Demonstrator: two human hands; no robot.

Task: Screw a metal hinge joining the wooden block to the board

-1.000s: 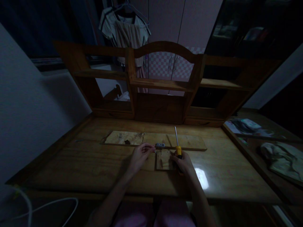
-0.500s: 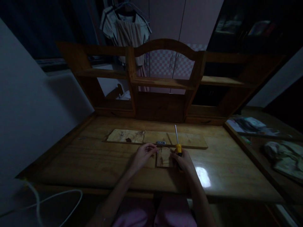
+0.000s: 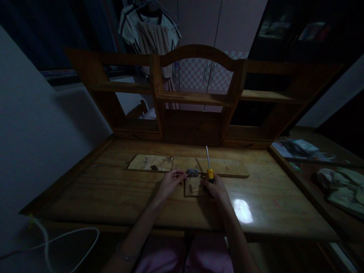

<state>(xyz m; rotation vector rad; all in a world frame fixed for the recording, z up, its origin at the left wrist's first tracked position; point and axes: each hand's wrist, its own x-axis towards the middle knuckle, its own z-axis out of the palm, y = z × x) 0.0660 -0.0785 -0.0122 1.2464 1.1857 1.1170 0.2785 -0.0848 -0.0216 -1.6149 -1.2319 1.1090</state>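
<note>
A screwdriver (image 3: pixel 210 173) with a yellow and black handle is held in my right hand (image 3: pixel 218 188), its metal shaft pointing up and away. The fingers of that hand also touch the right side of a small wooden board (image 3: pixel 195 189). My left hand (image 3: pixel 170 184) has its thumb and fingertips closed at the upper left corner of this board. A metal hinge (image 3: pixel 193 172) lies between the hands, at the seam where the small board meets a long wooden board (image 3: pixel 213 167). The long board lies flat behind, its left part stained and peeling.
The wooden desk (image 3: pixel 113 197) has a raised shelf unit (image 3: pixel 193 99) along its back. A thin metal piece (image 3: pixel 98 165) lies at the left. Crumpled cloth (image 3: pixel 341 185) and plastic packets (image 3: pixel 304 148) sit on the right. A white cable (image 3: pixel 85 229) hangs at the lower left.
The small board has shifted slightly forward and left, up against the long board by the hinge. My right hand and the screwdriver have moved the same way; my left hand has moved slightly forward.
</note>
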